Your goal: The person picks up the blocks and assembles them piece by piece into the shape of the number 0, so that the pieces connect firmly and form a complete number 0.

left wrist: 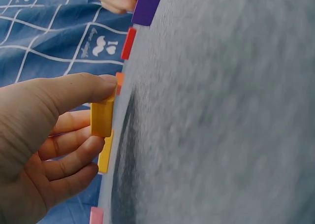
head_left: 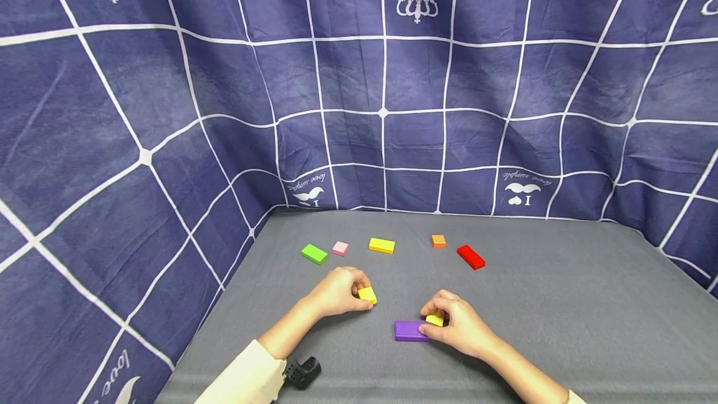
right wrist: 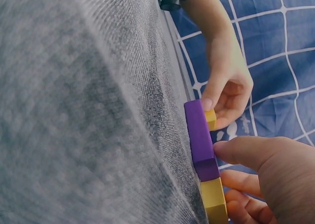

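My left hand [head_left: 341,292] pinches a small yellow block [left wrist: 102,116] between thumb and fingers, its shadow on the grey cloth below. To its right, my right hand [head_left: 457,323] curls its fingers and thumb about another small yellow block [right wrist: 213,199]. That block sits right at one end of a long purple block [head_left: 409,331], which lies flat on the cloth. The right thumb tip overlaps the purple block's near right end in the head view and is right at its upper face in the right wrist view.
Beyond the hands, a green block [head_left: 314,254], a pink block [head_left: 340,248], a long yellow block [head_left: 382,245], an orange block [head_left: 439,241] and a red block [head_left: 471,257] lie spread on the grey cloth [head_left: 561,304]. A blue white-lined curtain [head_left: 348,80] hangs behind and at the left.
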`<action>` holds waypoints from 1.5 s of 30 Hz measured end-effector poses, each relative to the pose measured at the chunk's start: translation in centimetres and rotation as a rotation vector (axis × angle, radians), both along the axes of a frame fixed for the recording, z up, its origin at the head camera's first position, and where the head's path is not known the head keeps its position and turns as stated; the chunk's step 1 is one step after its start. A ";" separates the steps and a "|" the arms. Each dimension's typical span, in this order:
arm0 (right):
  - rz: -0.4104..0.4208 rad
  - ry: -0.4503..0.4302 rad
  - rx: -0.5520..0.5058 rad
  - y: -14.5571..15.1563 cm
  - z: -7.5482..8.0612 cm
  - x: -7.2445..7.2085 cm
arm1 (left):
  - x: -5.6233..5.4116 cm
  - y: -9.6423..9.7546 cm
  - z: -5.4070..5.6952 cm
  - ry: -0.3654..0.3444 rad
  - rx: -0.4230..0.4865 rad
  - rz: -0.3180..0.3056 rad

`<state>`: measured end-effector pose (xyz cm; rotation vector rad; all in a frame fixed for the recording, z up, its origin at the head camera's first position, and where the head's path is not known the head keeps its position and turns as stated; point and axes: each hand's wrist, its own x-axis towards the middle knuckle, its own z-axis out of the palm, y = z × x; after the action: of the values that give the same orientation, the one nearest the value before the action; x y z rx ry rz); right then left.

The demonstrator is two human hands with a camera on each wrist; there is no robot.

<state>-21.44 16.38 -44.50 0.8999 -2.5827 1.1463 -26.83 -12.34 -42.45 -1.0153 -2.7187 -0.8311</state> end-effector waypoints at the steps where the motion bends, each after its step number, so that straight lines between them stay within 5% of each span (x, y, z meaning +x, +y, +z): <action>1: 0.000 0.001 0.000 0.0 0.0 0.0 | 0.1 0.1 0.0 0.002 0.000 -0.005; 15: -0.002 0.026 -0.005 0.0 0.0 -0.1 | 1.8 1.8 0.2 0.014 -0.017 -0.041; 45: -0.011 0.021 -0.003 0.0 -0.1 -0.1 | 2.9 3.4 -0.6 0.032 -0.046 -0.010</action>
<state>-21.50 16.35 -44.64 0.8910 -2.5654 1.1313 -23.91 -8.90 -43.06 -1.0423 -2.7203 -0.7503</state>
